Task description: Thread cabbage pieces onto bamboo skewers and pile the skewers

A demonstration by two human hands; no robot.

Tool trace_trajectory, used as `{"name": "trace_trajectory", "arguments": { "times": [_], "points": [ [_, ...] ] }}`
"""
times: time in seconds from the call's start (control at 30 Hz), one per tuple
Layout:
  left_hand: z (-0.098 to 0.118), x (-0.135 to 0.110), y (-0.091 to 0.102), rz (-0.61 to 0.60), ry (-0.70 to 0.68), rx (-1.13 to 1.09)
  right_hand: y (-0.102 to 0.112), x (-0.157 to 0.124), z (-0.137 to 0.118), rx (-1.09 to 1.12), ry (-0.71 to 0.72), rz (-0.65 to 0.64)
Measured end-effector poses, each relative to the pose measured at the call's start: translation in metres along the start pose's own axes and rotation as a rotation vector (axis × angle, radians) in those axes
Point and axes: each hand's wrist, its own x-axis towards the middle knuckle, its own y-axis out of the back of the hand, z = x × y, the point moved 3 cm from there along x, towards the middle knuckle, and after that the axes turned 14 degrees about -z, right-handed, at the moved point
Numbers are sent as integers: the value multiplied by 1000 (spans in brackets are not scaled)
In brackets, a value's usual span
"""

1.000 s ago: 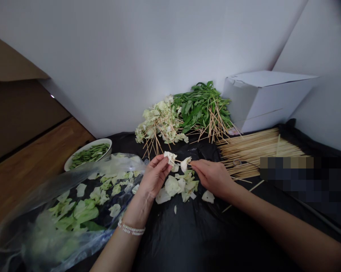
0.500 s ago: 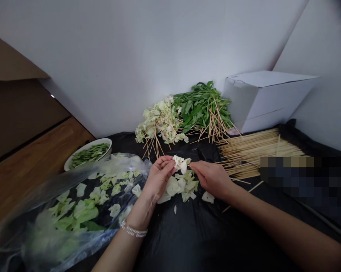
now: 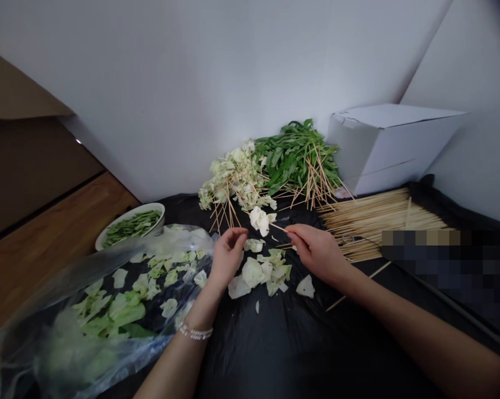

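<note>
My right hand [image 3: 314, 252] is closed around a thin bamboo skewer [image 3: 277, 226] that points to the left. Folded pale cabbage leaves [image 3: 260, 220] are threaded on its far end, in front of the heap of filled skewers. Just left of that cabbage, my left hand [image 3: 230, 249] is loosely curled with a small gap between thumb and forefinger, and nothing shows in it. A small pile of loose cabbage pieces [image 3: 256, 272] lies on the black plastic sheet [image 3: 258, 349] below and between both hands.
Cabbage skewers [image 3: 229, 172] and leafy green skewers [image 3: 289, 152] are heaped by the wall. Bare skewers [image 3: 370, 216] lie at right, before a white box [image 3: 391, 144]. At left are a clear plastic bag [image 3: 46, 299] with cabbage and a white bowl [image 3: 162, 213] of cut greens.
My left hand has let go of the cabbage and drawn slightly left. My right hand has shifted a little right, and the skewered cabbage has moved up and away.
</note>
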Motion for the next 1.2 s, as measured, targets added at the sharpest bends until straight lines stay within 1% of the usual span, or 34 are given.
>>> {"name": "trace_trajectory", "arguments": {
  "times": [0.1,0.13,0.2,0.27,0.53,0.6,0.67,0.77,0.87,0.93,1.1,1.2],
  "points": [
    [-5,0,-4,-101,-121,437,0,0,-1,7,11,-9],
    [-6,-1,-6,-139,-168,539,0,0,-2,11,15,-18],
    [-8,-1,-9,-215,-232,666,-1,0,-4,18,16,-34],
    [-10,-1,-9,-253,-245,704,-1,-1,-5,19,12,-34],
    [-7,0,-6,-200,-193,789,-2,-1,-6,14,33,-34],
    [-5,-1,-5,-163,-196,738,-2,-1,-5,14,32,-33],
    [-3,-1,-3,-100,-189,628,-2,-1,-6,18,33,-28],
    [0,0,0,-11,-124,351,-1,-1,-6,27,36,-20],
    [0,0,0,5,-23,16,-1,-1,-7,32,33,-19],
    [0,0,0,12,38,-150,-1,-1,-7,32,27,-27],
    [0,-1,2,25,129,-437,-3,-1,-5,30,13,-61],
    [0,-1,2,44,155,-534,-4,-1,-4,13,2,-75]
  ]
}}
